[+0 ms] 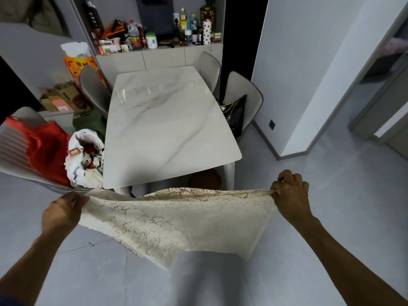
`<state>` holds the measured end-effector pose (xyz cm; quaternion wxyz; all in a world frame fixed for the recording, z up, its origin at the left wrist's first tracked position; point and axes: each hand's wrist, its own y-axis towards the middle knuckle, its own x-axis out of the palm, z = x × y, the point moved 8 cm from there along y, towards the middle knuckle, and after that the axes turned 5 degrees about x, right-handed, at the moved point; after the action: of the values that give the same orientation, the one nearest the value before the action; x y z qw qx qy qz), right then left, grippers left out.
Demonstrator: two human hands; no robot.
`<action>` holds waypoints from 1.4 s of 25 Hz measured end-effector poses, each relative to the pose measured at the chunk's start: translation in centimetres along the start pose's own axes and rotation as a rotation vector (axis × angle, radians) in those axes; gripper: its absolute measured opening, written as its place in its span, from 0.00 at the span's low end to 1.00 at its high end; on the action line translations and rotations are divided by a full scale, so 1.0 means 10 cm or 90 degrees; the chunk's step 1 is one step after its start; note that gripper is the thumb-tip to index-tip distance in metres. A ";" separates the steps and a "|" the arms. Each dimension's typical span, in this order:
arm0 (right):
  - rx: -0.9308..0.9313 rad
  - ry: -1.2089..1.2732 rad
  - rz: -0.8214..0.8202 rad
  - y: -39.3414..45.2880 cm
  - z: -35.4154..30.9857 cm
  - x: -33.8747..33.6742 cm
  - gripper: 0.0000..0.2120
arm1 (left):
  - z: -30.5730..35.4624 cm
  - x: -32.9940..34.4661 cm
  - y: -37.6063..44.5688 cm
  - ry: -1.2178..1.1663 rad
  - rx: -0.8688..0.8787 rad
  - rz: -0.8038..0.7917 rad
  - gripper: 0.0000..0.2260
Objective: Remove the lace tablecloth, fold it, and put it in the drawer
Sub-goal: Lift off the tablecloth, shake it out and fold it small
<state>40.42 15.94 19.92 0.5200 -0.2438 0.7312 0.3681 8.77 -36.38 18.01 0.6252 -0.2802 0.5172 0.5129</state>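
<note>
Head: tablecloth (176, 219) off table (167, 129)

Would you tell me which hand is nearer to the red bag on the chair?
Left. The left hand grips the lace tablecloth just below the red bag; the right hand holds the far end.

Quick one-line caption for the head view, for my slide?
Both hands, left hand and right hand, hold the lace tablecloth stretched out in front of the bare marble table.
</note>
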 end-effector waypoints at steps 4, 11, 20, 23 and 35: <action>0.281 0.367 -0.174 0.11 0.36 0.31 0.10 | -0.10 -0.05 -0.04 -0.044 -0.053 -0.015 0.14; 0.541 0.674 0.009 0.28 0.68 0.22 0.07 | 0.05 0.10 -0.18 -0.196 0.105 -0.208 0.15; 0.509 0.666 0.020 0.44 0.56 0.18 0.05 | -0.11 0.19 -0.43 -0.247 -0.075 -0.134 0.08; 0.514 0.690 0.027 0.37 0.57 0.20 0.09 | -0.23 0.13 -0.37 -0.389 -0.178 -0.047 0.06; 0.585 0.719 -0.019 0.14 0.77 0.34 0.11 | -0.41 0.19 -0.25 -0.700 -0.267 0.050 0.02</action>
<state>42.70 22.97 15.69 0.1185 -0.1637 0.9653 -0.1653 9.56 -40.09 14.52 0.7131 -0.0715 0.0145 0.6973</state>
